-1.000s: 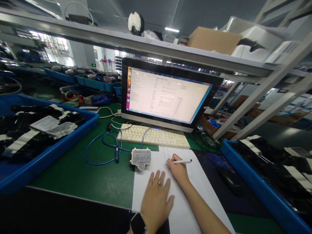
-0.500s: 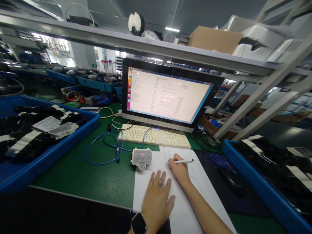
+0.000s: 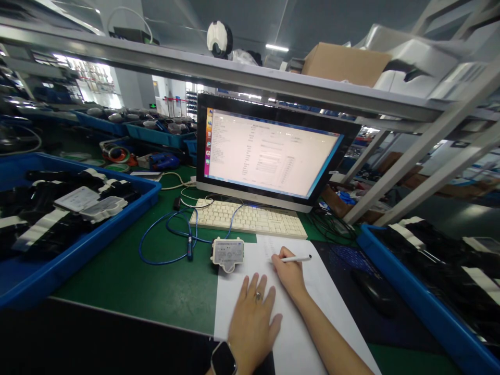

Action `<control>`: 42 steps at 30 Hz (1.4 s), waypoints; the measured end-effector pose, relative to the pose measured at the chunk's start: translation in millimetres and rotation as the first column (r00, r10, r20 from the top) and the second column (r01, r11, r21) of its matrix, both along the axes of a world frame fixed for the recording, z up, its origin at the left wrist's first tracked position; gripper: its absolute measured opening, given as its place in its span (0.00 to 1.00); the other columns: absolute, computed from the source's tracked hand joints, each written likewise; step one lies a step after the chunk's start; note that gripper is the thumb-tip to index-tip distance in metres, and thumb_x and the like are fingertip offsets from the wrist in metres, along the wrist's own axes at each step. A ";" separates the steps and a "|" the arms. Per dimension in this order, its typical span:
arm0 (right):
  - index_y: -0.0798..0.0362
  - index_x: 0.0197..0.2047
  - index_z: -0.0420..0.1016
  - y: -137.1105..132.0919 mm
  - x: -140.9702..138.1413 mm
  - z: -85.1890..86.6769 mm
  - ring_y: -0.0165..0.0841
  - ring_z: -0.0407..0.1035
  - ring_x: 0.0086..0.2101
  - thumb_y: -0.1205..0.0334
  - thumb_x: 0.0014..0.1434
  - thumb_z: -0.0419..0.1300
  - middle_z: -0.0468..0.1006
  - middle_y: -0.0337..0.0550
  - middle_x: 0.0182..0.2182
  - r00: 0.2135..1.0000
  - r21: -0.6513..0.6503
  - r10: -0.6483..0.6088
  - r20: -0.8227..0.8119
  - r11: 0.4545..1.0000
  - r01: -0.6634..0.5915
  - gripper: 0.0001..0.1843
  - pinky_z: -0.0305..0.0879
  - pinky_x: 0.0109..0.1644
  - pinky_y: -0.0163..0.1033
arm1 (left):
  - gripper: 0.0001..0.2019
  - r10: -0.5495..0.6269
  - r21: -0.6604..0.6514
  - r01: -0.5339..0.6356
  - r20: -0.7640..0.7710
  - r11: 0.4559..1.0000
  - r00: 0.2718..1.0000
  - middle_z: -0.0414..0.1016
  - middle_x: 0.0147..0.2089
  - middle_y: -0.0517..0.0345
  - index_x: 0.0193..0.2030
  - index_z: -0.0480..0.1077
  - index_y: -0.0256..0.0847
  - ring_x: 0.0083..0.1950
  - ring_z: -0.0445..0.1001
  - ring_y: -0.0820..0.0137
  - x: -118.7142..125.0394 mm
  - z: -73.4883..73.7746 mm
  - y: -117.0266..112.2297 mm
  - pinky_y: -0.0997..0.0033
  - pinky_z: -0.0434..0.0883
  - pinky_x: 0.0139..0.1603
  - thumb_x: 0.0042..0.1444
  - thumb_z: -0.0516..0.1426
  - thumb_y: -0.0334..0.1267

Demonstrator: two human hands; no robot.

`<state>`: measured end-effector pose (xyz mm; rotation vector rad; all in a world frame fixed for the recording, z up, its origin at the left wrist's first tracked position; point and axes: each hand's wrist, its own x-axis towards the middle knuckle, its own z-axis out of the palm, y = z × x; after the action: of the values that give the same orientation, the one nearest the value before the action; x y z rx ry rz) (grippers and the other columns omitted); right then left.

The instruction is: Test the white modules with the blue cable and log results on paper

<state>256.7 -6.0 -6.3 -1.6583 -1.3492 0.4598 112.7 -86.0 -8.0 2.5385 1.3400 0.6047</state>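
My left hand (image 3: 252, 317) lies flat on a white sheet of paper (image 3: 312, 291), fingers spread, with a ring on one finger and a watch (image 3: 223, 360) at the wrist. Just beyond it my right hand (image 3: 289, 271) is closed on a white pen (image 3: 296, 258), whose tip touches the paper near its far edge. A small white device (image 3: 227, 253) with a blue cable (image 3: 164, 242) sits at the paper's far left corner, close to my left fingertips.
A white keyboard (image 3: 250, 219) and a lit monitor (image 3: 269, 151) stand behind the paper. Blue bins (image 3: 82, 245) (image 3: 425, 317) of black and white parts flank the green mat. A black mouse (image 3: 371, 294) rests on a dark pad at right. A shelf runs overhead.
Both hands stay almost where they were on the paper. The view has shifted slightly; the pen hand looks a touch lower and to the right.
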 end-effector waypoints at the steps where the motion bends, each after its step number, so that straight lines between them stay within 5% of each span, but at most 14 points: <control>1: 0.48 0.15 0.52 0.0 -0.2 0.0 0.29 0.55 0.17 0.59 0.45 0.53 0.59 0.30 0.10 1.000 0.003 -0.003 -0.004 1.000 0.003 0.13 0.53 0.25 0.35 | 0.23 -0.002 0.001 0.002 -0.002 1.000 1.000 0.60 0.64 0.45 0.59 0.63 0.40 0.65 0.57 0.53 0.0 0.0 0.0 0.47 0.58 0.64 0.61 0.49 0.48; 11: 0.48 0.15 0.50 2.9 4.2 -1.0 0.27 0.53 0.15 0.58 0.43 0.54 0.56 0.29 0.08 0.986 0.039 -0.055 -0.157 0.997 0.061 0.15 0.52 0.21 0.33 | 0.23 -0.001 0.058 0.000 0.020 0.998 1.000 0.62 0.63 0.45 0.58 0.64 0.41 0.64 0.59 0.53 0.0 -3.9 -1.0 0.46 0.60 0.62 0.60 0.50 0.48; 16: 0.50 0.25 0.62 3.2 6.7 5.7 0.29 0.60 0.16 0.45 0.48 0.58 0.71 0.37 0.17 0.938 0.060 -0.039 -0.345 0.996 0.064 0.17 0.55 0.16 0.32 | 0.22 0.050 0.275 -0.065 0.059 0.959 0.997 0.66 0.60 0.47 0.55 0.66 0.43 0.61 0.64 0.53 6.9 -34.5 4.4 0.48 0.64 0.58 0.56 0.53 0.50; 19: 0.52 0.37 0.69 0.5 15.1 7.9 0.35 0.70 0.23 0.37 0.49 0.56 0.78 0.47 0.28 0.906 0.058 0.064 -0.419 0.997 -0.044 0.26 0.63 0.19 0.35 | 0.23 0.043 0.536 -0.106 0.129 0.838 0.991 0.73 0.53 0.48 0.49 0.69 0.43 0.54 0.69 0.54 13.0 -62.2 19.2 0.52 0.66 0.53 0.53 0.53 0.56; 22: 0.52 0.37 0.71 -6.3 34.4 3.3 0.42 0.74 0.36 0.40 0.54 0.55 0.79 0.49 0.33 0.970 0.047 0.181 -0.162 0.983 -0.176 0.23 0.72 0.36 0.42 | 0.23 0.016 0.740 -0.179 0.222 0.648 0.975 0.77 0.45 0.51 0.42 0.70 0.43 0.49 0.72 0.57 21.1 -83.5 36.7 0.54 0.58 0.60 0.53 0.50 0.59; 25: 0.51 0.43 0.73 -15.9 57.8 -8.2 0.47 0.67 0.51 0.47 0.52 0.59 0.76 0.51 0.47 0.935 -0.003 0.277 0.223 0.959 -0.283 0.20 0.61 0.57 0.52 | 0.18 0.032 0.804 -0.298 0.329 0.514 0.944 0.78 0.38 0.53 0.36 0.69 0.43 0.45 0.74 0.60 30.3 -93.1 47.7 0.53 0.49 0.66 0.56 0.49 0.55; 27: 0.51 0.50 0.71 -21.8 70.3 -17.7 0.49 0.59 0.57 0.49 0.52 0.59 0.70 0.52 0.55 0.863 -0.080 0.326 0.386 0.944 -0.321 0.24 0.52 0.62 0.57 | 0.15 0.025 0.816 -0.338 0.370 0.470 0.929 0.78 0.36 0.54 0.35 0.68 0.43 0.44 0.74 0.62 34.7 -93.4 50.8 0.53 0.48 0.66 0.58 0.49 0.50; 31: 0.50 0.55 0.68 -28.3 81.4 -32.8 0.49 0.52 0.60 0.48 0.55 0.57 0.64 0.51 0.59 0.741 -0.206 0.416 0.527 0.909 -0.363 0.27 0.47 0.63 0.61 | 0.15 -0.045 0.833 -0.337 0.395 0.440 0.917 0.78 0.38 0.56 0.37 0.70 0.44 0.46 0.75 0.63 37.5 -85.8 51.7 0.51 0.47 0.67 0.62 0.46 0.47; 35: 0.50 0.56 0.68 -29.8 78.7 -35.5 0.48 0.50 0.61 0.48 0.57 0.55 0.61 0.50 0.60 0.713 -0.228 0.447 0.540 0.893 -0.387 0.26 0.43 0.64 0.61 | 0.07 -0.088 0.880 -0.269 0.327 0.393 0.941 0.78 0.39 0.61 0.39 0.70 0.44 0.44 0.75 0.64 37.3 -80.0 50.2 0.50 0.51 0.66 0.59 0.52 0.37; 42: 0.49 0.57 0.66 -31.3 71.0 -19.7 0.48 0.48 0.62 0.48 0.54 0.57 0.61 0.50 0.60 0.779 -0.289 0.476 0.407 0.877 -0.385 0.29 0.36 0.66 0.61 | 0.07 -0.112 0.874 -0.065 0.135 0.481 0.985 0.78 0.44 0.62 0.43 0.69 0.48 0.46 0.76 0.65 29.1 -85.4 45.3 0.49 0.44 0.68 0.59 0.53 0.41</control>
<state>327.8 -37.3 -26.0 -1.6698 -2.1369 0.4797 141.8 -40.7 -93.4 3.0791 1.0440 1.9000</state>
